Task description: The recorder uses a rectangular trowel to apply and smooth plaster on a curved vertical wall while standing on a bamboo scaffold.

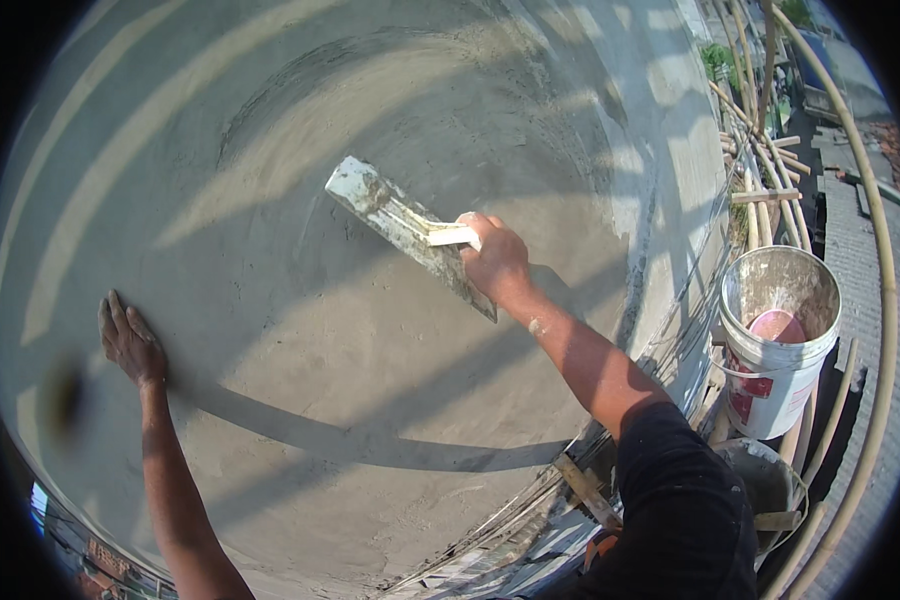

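Observation:
My right hand (496,258) is closed round the pale handle of a plastering trowel (395,222). The trowel's long rectangular blade is smeared with grey mortar and slants from upper left to lower right against the wall. Grey, wet-looking plaster (370,340) covers the wall (300,400), with curved stroke marks above the trowel. At the left, my left hand (132,340) rests against the plaster with its fingers stretched out and holds nothing.
To the right a white bucket (782,385) holds a pink vessel (778,326). Below it sits a dark bucket (765,475). Bamboo poles (875,250) run along the right side, beside a corrugated roof (855,290). Banded shadows cross the wall.

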### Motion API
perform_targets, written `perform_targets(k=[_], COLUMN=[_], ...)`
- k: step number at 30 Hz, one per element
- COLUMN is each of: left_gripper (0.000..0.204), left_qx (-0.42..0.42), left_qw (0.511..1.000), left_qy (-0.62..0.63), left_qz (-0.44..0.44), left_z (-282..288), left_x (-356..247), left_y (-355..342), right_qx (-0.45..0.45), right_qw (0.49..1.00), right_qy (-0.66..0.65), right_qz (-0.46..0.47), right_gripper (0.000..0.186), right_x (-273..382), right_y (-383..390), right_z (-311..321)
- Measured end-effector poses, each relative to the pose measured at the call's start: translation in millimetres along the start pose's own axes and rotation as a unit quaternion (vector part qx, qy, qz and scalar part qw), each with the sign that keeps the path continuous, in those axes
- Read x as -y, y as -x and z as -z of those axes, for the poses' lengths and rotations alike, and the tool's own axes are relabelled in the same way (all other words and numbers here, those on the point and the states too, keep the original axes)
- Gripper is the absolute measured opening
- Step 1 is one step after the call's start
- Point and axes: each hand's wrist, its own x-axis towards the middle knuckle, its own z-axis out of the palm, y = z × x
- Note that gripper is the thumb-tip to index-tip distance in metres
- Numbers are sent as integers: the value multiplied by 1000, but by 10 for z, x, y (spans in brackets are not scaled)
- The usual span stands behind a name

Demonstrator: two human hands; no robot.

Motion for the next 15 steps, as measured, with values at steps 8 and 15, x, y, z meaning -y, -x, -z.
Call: perform_targets(k=[8, 15], left_gripper=[47, 48], left_qx=[-17, -21], left_qw=[1000, 1000], left_qy=[11, 10], left_qz=[-6, -2], left_z=[-78, 1], left_x=[-183, -63], left_y=[-16, -22], right_qx=[-36, 144], right_qw=[993, 983], right_qy=[-19, -70], right_qz=[-114, 85], right_gripper=[38, 36], right_x=[-1357, 791], right_y=[-1751, -691], right_z=[781, -211])
